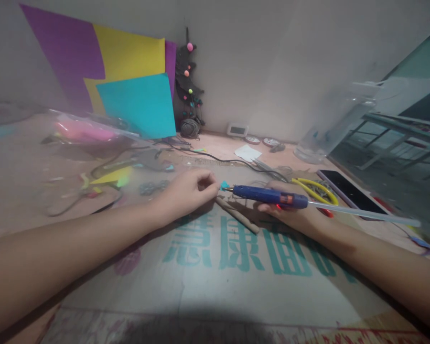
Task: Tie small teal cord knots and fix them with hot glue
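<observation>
In my right hand (290, 212) is a blue hot glue gun (258, 193), its red light lit and a long clear glue stick (361, 212) sticking out of its back. The gun's metal nozzle points left, touching or very near a small turquoise piece (224, 185). My left hand (193, 191) pinches that piece between thumb and fingertips; its exact shape is too small to make out. Just below the fingertips a thin brown stick (238, 217) lies slanted on the printed sheet (200, 291), which bears green characters.
Yellow-handled pliers (317, 192) and a phone (354, 193) lie to the right, near a tall clear container (318, 129). A black cable (225, 160) crosses behind my hands. Coloured sheets (138, 105) and a small decorated tree (189, 86) stand against the wall.
</observation>
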A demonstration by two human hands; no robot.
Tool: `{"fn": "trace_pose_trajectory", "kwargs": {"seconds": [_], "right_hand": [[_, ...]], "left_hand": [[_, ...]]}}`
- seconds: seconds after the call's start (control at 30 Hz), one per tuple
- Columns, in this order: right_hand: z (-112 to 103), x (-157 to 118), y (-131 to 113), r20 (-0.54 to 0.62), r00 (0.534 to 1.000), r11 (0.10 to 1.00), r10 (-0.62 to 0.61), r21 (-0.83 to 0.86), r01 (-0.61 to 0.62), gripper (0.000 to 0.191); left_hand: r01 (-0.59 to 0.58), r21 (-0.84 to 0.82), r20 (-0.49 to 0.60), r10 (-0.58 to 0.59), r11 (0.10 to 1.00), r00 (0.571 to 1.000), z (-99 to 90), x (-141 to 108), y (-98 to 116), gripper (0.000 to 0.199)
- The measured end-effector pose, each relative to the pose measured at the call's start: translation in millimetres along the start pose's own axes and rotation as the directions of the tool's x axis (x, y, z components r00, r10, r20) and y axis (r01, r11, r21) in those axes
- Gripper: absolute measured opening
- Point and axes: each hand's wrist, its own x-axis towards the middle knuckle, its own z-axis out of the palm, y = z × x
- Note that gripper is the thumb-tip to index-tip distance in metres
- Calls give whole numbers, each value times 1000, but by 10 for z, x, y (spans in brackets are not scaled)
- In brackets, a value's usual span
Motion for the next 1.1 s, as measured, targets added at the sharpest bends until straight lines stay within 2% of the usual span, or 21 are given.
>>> {"fn": "trace_pose_trajectory", "kwargs": {"seconds": [0.27, 0.63, 0.87, 1.1], "right_hand": [[33, 5, 77, -38, 999, 997, -12, -80, 9, 33], [31, 1, 68, -47, 999, 997, -24, -79, 21, 28], [48, -10, 105, -59, 998, 994, 7, -110, -14, 30], [20, 6, 38, -58, 998, 995, 26, -97, -32, 28]], "left_hand": [[6, -1, -17, -6, 1000, 1000, -17, -10, -4, 22], [13, -5, -19, -13, 1000, 1000, -13, 1, -15, 24], [26, -4, -29, -26, 1000, 999, -9, 5, -16, 23], [28, -14, -29, -29, 1000, 999, -11, -1, -25, 23]]}}
